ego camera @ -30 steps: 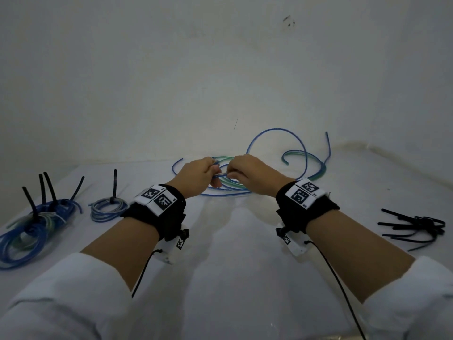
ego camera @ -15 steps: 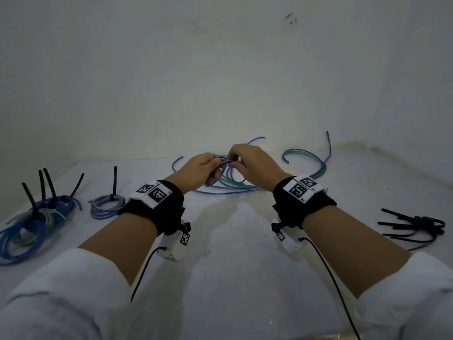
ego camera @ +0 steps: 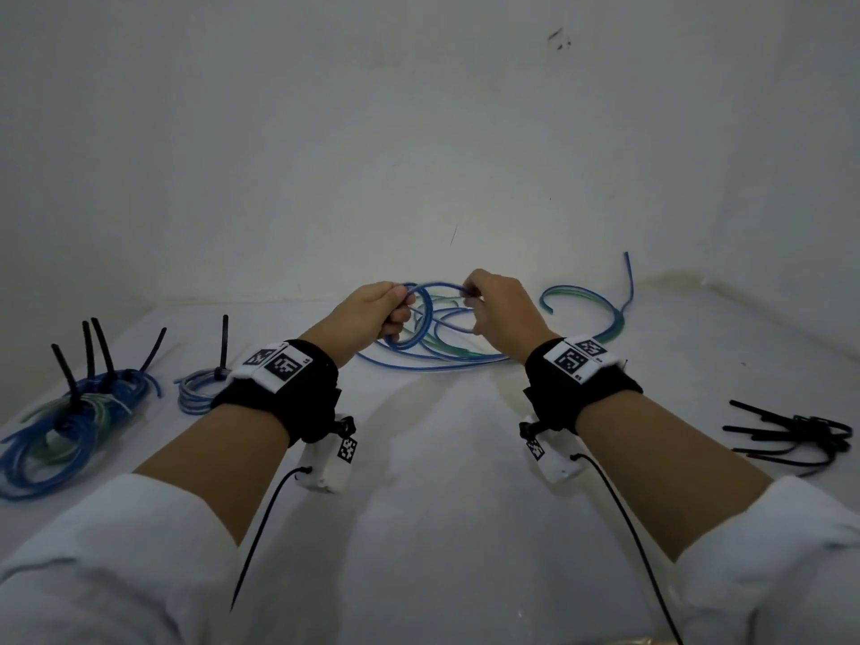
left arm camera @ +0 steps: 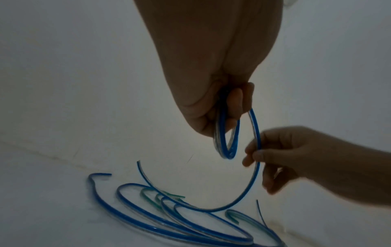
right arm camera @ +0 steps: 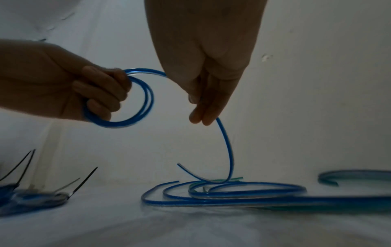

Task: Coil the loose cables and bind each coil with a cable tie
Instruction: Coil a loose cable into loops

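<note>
My left hand grips a small coil of blue cable above the white table, two or three loops wound round its curled fingers. My right hand pinches the same blue cable a short way along. From there the cable's free tail hangs in a curve down to the table. Under both hands lie loose blue and green cables in overlapping arcs. In the left wrist view the coil hangs from my left hand, with the right hand beside it.
Bound blue coils with black ties lie at the far left, and a smaller tied coil beside them. Loose black cable ties lie at the right. A blue-green cable arc sits back right near the wall.
Both hands have risen off the table and moved apart a little. The tall blue loop behind them is gone, wound into the coil in my left hand.
</note>
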The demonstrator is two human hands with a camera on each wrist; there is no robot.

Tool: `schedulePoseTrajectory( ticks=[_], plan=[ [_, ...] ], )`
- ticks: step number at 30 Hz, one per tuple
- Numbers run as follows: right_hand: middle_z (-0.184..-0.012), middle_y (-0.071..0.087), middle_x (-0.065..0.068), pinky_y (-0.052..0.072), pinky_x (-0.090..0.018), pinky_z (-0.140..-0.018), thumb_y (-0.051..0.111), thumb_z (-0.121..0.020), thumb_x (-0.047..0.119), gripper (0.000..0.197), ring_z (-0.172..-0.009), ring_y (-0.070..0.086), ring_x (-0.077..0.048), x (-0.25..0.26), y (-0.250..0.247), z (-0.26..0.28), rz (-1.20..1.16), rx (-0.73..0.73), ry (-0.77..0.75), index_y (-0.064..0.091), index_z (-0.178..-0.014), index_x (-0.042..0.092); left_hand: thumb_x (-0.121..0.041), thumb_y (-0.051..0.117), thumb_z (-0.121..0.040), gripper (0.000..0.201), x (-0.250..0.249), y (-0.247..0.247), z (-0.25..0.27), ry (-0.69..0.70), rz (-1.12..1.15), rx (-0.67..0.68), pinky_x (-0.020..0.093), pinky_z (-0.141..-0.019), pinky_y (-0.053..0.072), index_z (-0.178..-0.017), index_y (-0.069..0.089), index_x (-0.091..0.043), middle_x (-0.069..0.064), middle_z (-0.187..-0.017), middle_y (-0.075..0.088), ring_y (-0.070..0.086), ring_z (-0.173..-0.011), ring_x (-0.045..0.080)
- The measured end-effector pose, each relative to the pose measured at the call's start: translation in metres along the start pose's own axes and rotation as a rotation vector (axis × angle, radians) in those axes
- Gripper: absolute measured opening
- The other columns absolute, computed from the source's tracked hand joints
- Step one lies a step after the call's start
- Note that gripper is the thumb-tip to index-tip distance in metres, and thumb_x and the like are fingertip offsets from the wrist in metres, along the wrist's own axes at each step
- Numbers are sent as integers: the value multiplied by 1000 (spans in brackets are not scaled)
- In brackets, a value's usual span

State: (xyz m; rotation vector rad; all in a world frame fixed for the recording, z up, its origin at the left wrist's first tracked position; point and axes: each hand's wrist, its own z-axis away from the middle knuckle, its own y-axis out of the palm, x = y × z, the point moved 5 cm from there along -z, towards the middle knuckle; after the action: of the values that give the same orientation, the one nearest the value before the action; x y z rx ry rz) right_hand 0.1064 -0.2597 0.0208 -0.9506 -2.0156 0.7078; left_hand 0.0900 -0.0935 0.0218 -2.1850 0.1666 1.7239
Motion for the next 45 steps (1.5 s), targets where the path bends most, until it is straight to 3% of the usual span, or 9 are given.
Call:
schedulePoseTrajectory(
  ticks=[6,10,14,21,28,32,34,38,45],
  plan=[
    [-84,64,-20,51,-48,-70,47,-83,-8,14,-74,63,-36,8,8,3,-39,114,-9,59,-87,-3,-17,28,-102,27,-9,1,2,103,211,19,20,-57,43,-87,50,-11,3,-88,74,61,-61,11],
    [-89,63,-20,51,-45,-71,47,-84,-8,13,-75,62,-35,23,11,5,-102,156,-38,58,-90,-5,-18,27,-102,26,-17,4,1,152,334,22,21,-65,51,-93,51,-11,14,-118,64,68,-98,20],
    [-97,57,-20,57,-43,-65,48,-91,1,11,-74,64,-38,14,14,8,-197,150,106,54,-101,-1,-17,27,-103,35,-12,0,-4,154,350,-77,26,-74,51,-127,40,4,16,-132,54,56,-119,23],
    [-96,64,-21,42,-36,-74,49,-88,-1,16,-89,58,-35,10,23,9,77,166,48,62,-97,-2,-19,30,-102,23,-12,0,-6,211,-10,-246,19,-70,52,-120,39,-7,2,-133,51,52,-120,12],
    [-94,61,-19,40,-35,-76,46,-91,1,18,-86,56,-33,21,23,10,98,170,-114,63,-95,-2,-26,34,-100,26,-8,-6,-14,219,-590,-239,54,-82,49,-112,43,-4,22,-113,60,58,-99,37],
    [-94,59,-14,36,-32,-80,55,-84,-1,14,-86,51,-31,28,16,8,93,88,-168,58,-96,3,-24,35,-100,22,1,-5,-13,171,-761,-210,37,-63,43,-100,41,-3,18,-89,60,56,-78,34],
    [-92,59,-14,38,-33,-76,53,-80,-7,18,-87,48,-30,30,10,6,69,41,-176,54,-97,2,-22,34,-100,20,6,-1,-11,134,-789,-157,32,-62,40,-99,42,-3,13,-88,59,55,-75,26],
    [-92,55,-15,34,-25,-71,61,-79,-6,13,-81,47,-25,34,0,5,80,-36,-248,58,-90,1,-19,31,-100,21,13,4,-10,101,-663,-63,38,-85,48,-102,44,-3,13,-101,67,63,-95,25],
    [-86,60,-16,36,-29,-73,60,-81,-1,5,-80,53,-32,36,5,6,102,26,-320,63,-84,1,-17,32,-101,20,10,9,-11,115,-534,-78,36,-80,49,-103,45,-2,13,-94,66,64,-82,23]
  ],
)
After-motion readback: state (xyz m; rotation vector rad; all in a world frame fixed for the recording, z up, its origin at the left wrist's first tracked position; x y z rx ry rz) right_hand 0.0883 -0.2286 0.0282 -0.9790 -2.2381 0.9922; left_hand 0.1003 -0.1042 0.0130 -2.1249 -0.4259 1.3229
